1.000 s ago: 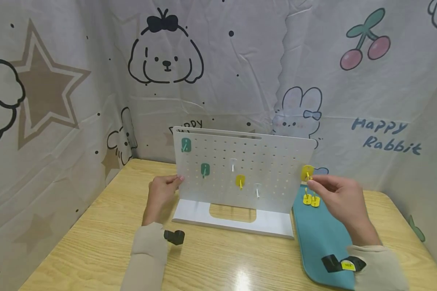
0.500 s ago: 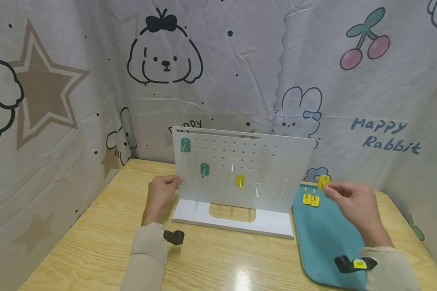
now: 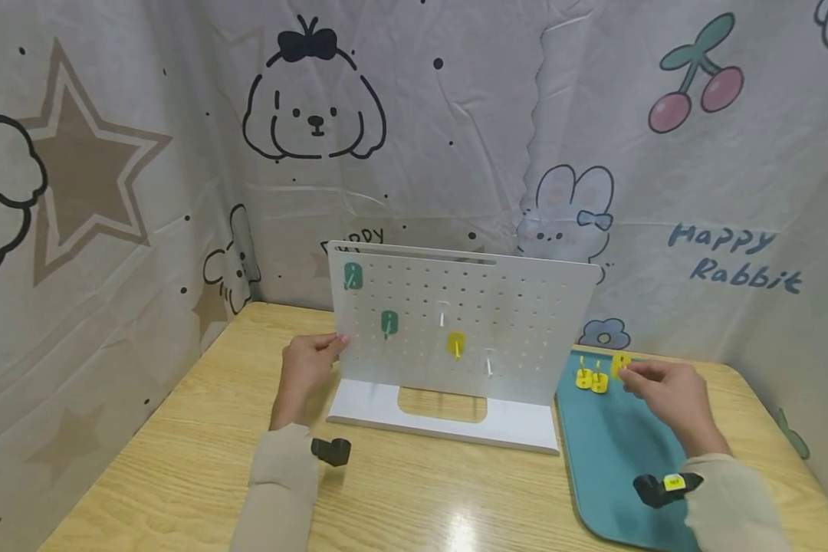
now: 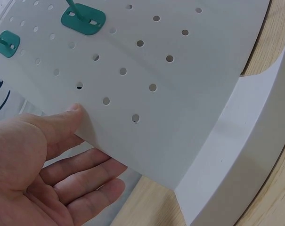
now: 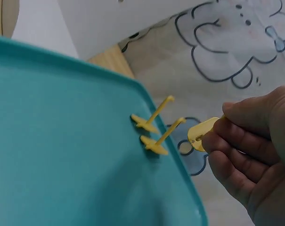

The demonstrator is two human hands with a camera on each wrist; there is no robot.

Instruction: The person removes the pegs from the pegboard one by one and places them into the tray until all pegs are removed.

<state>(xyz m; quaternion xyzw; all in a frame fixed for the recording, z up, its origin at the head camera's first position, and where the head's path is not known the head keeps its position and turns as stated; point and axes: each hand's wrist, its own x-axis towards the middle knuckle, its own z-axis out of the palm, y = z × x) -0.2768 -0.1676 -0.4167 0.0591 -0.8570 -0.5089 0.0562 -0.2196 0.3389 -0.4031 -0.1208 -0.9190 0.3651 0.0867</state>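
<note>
My left hand (image 3: pixel 310 368) grips the left edge of a white pegboard (image 3: pixel 414 356), thumb on the front face and fingers behind. The board stands upright on its base. Between the thumb and fingers of my right hand (image 3: pixel 672 395) is a yellow hook (image 5: pixel 202 134), pinched over the far end of a teal tray (image 3: pixel 593 475). Close to its left, two other yellow hooks (image 3: pixel 591 380) lie on the tray with their prongs up. Fixed on the board are two green hooks (image 3: pixel 389 322), one yellow hook (image 3: pixel 456 345) and two clear hooks (image 3: pixel 488 363).
The wooden table (image 3: pixel 400 491) carries the board in the middle and the tray at the right. A printed cloth (image 3: pixel 414 115) hangs behind and at both sides. Each sleeve bears a black wrist camera (image 3: pixel 330 451).
My right hand has moved right, away from the board's right edge, then lower over the tray with the yellow hook. My left hand stays on the board.
</note>
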